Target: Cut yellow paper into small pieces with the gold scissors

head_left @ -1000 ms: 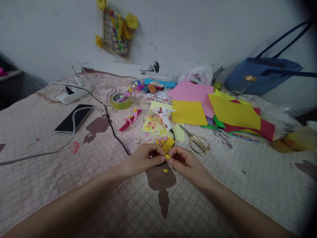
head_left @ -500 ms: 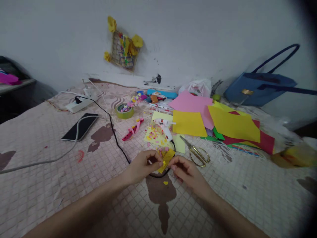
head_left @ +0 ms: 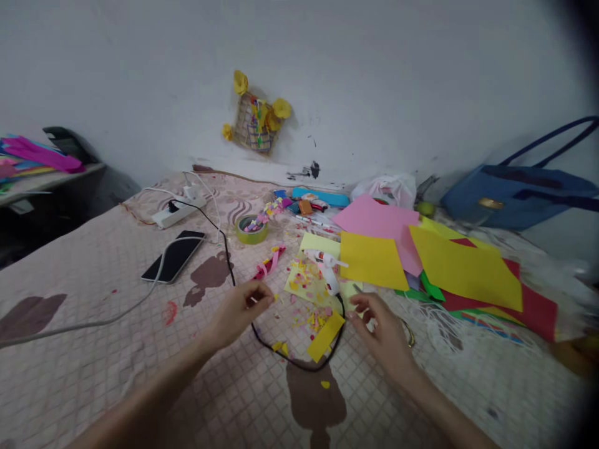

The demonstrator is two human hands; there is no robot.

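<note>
My left hand (head_left: 243,310) is over the cloth left of the glue gun's black cord, thumb and forefinger pinched on a tiny yellow paper piece (head_left: 275,298). My right hand (head_left: 378,327) hovers over the scissors (head_left: 409,333), covering most of them; its thumb and forefinger are apart, with nothing visible between them. Between the hands lie a yellow paper strip (head_left: 326,337) and a scatter of small pink and yellow paper bits (head_left: 314,318). Just beyond, a white glue gun (head_left: 325,265) rests on a pale yellow sheet (head_left: 304,288).
A pink-decorated red strip (head_left: 269,263), tape roll (head_left: 251,231), phone (head_left: 173,257) and power strip (head_left: 180,212) are to the left. Coloured sheets (head_left: 463,265), white string (head_left: 442,324) and a blue bag (head_left: 538,196) occupy the right. The black cord (head_left: 229,249) loops around the work area.
My hands have drawn apart: the left moved left with the yellow bit, the right moved right over the scissors. The yellow strip now lies uncovered. The whole view has shifted.
</note>
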